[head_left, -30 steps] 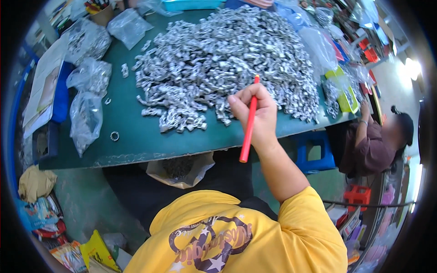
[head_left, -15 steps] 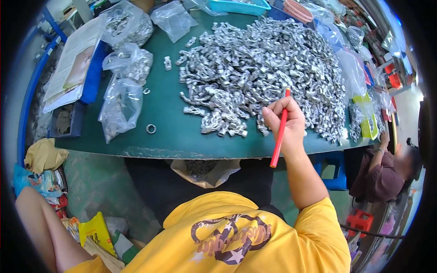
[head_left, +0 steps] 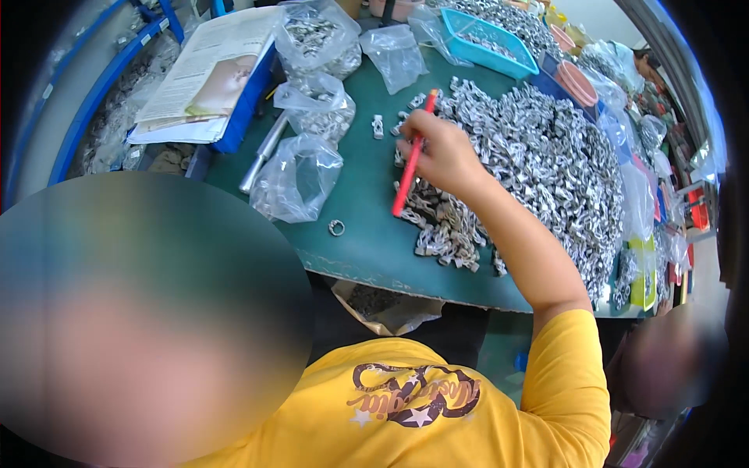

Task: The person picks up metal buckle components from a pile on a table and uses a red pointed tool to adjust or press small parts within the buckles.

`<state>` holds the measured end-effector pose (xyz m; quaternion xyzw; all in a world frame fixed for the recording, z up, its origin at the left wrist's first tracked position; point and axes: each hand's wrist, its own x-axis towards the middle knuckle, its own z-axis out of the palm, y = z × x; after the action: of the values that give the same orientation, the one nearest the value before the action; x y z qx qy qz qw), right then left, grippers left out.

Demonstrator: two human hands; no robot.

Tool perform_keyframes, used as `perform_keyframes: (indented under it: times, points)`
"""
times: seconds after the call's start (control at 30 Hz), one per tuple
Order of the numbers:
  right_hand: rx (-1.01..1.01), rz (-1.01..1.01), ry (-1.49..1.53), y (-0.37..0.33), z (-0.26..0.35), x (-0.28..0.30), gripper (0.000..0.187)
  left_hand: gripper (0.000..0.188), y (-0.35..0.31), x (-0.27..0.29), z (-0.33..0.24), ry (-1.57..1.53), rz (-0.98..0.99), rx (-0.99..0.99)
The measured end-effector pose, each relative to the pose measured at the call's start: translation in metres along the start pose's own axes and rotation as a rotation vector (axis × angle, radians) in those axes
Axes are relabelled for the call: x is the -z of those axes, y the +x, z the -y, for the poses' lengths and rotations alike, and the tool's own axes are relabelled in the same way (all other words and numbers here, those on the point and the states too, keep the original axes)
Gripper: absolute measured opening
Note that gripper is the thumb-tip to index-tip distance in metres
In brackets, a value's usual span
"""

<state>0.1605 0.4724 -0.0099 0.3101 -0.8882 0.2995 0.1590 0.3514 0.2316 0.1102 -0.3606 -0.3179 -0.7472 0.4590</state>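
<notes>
My right hand is closed around a slim red pencil-like stick, which slants with its upper end away from me. It hovers over the left edge of a big heap of silvery metal parts; whether it touches them, I cannot tell. A single metal part lies apart, left of the heap. Nearer the front edge is a small metal ring. My left hand does not show; a large blurred patch covers the lower left.
Clear plastic bags and a metal rod lie left on the green table. Papers rest on a blue bin. A turquoise tray stands at the back, and another person sits at right.
My right hand, with the red stick, has moved left across the heap to its left edge. The view has shifted left, bringing the metal rod into sight, and a blurred patch now covers the lower left.
</notes>
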Motion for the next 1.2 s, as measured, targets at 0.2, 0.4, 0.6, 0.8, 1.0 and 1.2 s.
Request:
perform_keyframes:
  times: [0.2,0.4,0.6,0.8,1.0,1.2]
  points:
    - [-0.074,0.185,-0.259,0.039,-0.034,-0.055,0.018,0.013,-0.023,-0.027,0.018,-0.271,0.103,0.664]
    - [-0.024,0.148,-0.032,0.024,-0.015,-0.030,0.022,0.011,-0.045,-0.032,0.021,-0.529,0.184,0.468]
    - [-0.345,0.328,-0.139,-0.002,-0.002,0.071,0.018,0.010,-0.066,-0.013,0.011,-0.642,0.251,0.408]
    - [-0.389,0.306,-0.135,0.007,-0.036,0.080,0.016,0.010,-0.077,-0.005,0.008,-0.648,0.228,0.376]
    - [-0.094,0.421,-0.159,0.043,-0.050,0.010,0.023,0.011,-0.079,-0.003,0.000,-0.616,0.213,0.358]
    - [-0.131,0.394,-0.240,0.030,-0.049,-0.018,0.028,0.013,-0.081,-0.010,-0.007,-0.566,0.217,0.379]
